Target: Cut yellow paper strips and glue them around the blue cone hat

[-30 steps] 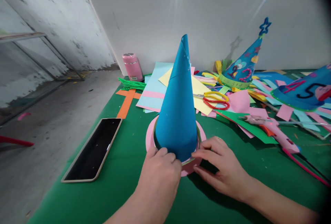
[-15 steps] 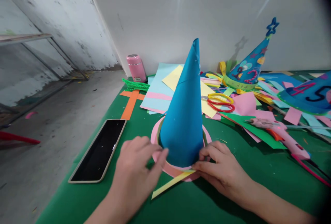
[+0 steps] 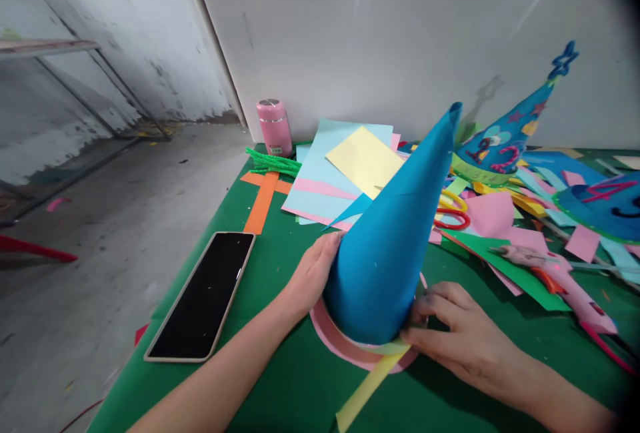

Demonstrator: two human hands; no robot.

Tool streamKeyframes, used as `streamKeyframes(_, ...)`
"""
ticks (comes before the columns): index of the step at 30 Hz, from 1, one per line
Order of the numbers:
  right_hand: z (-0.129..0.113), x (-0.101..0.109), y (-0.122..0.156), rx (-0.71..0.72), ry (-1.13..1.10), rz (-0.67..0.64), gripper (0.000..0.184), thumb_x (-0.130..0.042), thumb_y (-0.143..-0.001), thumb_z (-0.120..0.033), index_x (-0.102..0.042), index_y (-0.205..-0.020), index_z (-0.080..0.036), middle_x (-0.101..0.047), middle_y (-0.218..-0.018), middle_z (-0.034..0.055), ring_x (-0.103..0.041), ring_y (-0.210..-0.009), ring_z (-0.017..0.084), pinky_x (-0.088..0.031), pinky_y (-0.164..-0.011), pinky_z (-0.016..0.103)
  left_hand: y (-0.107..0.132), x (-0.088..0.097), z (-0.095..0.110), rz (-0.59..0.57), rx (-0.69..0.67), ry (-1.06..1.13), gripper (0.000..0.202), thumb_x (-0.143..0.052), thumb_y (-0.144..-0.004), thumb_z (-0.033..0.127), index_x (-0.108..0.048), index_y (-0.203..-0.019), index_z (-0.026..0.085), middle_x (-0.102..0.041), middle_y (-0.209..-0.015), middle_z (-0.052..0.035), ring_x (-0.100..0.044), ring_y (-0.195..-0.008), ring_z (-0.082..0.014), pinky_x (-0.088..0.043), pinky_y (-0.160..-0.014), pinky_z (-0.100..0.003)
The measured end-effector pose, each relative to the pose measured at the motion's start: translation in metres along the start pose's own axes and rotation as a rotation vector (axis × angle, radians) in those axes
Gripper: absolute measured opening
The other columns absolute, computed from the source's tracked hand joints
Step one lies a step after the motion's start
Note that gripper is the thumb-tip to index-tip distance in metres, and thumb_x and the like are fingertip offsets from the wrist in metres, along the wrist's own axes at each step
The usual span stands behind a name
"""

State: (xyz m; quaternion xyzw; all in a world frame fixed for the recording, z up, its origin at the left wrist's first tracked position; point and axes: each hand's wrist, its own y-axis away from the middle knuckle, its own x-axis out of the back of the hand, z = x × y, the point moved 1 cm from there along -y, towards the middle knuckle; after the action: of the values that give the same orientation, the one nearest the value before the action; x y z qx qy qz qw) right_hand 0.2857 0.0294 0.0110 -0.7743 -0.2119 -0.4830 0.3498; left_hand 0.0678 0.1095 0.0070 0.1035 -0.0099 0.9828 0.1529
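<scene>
At the far left a rack (image 3: 47, 49) ran out of view, and a red bar (image 3: 37, 248) below it was cut off too, so I couldn't see what it belonged to. On the green table (image 3: 280, 386) lay a phone (image 3: 200, 299), its screen dark. Behind it were orange strips (image 3: 263, 203), green stems (image 3: 273, 164) and a pink bottle (image 3: 275, 129).

The left hand (image 3: 313, 273) rested against the left side of the cone (image 3: 385, 259); its far fingers were partly lost behind the edge, and I couldn't tell whether it gripped. The blue cone stood tilted to the right in a pink ring (image 3: 340, 346), whose back was hidden. It also covered part of the paper sheets (image 3: 367, 156) and most of the scissors (image 3: 453, 219), leaving mainly the yellow and red handles.

A yellow strip (image 3: 367, 389) slanted from the cone's foot to the bottom of my view. The right hand (image 3: 460, 339) had thumb and fingers pinched on its upper end, though the fingers masked the exact contact. Beyond were a starred hat (image 3: 500, 136), its band half lettered but unreadable, a glue gun (image 3: 560, 273), and another hat (image 3: 607, 209), cut off on its right.
</scene>
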Motion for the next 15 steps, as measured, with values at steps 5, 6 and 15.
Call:
streamKeyframes(5,0.007,0.002,0.015,-0.04,0.107,0.01,0.016,-0.053,-0.081,-0.014,-0.062,-0.089,-0.025,-0.049,-0.07,0.0014,-0.041,-0.067,0.014,-0.029,-0.058,0.028,0.026,-0.002,0.001,0.083,0.057,0.037,0.046,-0.025,-0.09,0.046,-0.053,-0.115,0.02,-0.054,-0.122,-0.0026,-0.047,-0.112,-0.0211,-0.032,-0.096,-0.034)
streamKeyframes(6,0.007,0.002,0.019,-0.051,0.133,0.007,0.014,-0.053,-0.081,-0.014,-0.062,-0.086,-0.024,-0.046,-0.066,0.0005,-0.039,-0.062,0.013,-0.026,-0.055,0.027,0.029,-0.003,0.001,0.106,0.074,0.035,0.045,-0.026,-0.09,0.047,-0.052,-0.116,0.021,-0.053,-0.122,-0.0023,-0.046,-0.113,-0.021,-0.032,-0.097,-0.034)
streamKeyframes(15,0.003,0.007,0.022,-0.054,0.011,-0.147,0.021,-0.045,-0.082,-0.011,-0.054,-0.099,-0.019,-0.052,-0.068,0.0025,-0.044,-0.062,0.016,-0.032,-0.056,0.03,0.042,0.0,0.004,0.157,0.168,0.048,0.043,-0.026,-0.089,0.049,-0.055,-0.104,0.022,-0.06,-0.104,-0.0017,-0.05,-0.102,-0.0199,-0.036,-0.09,-0.034)
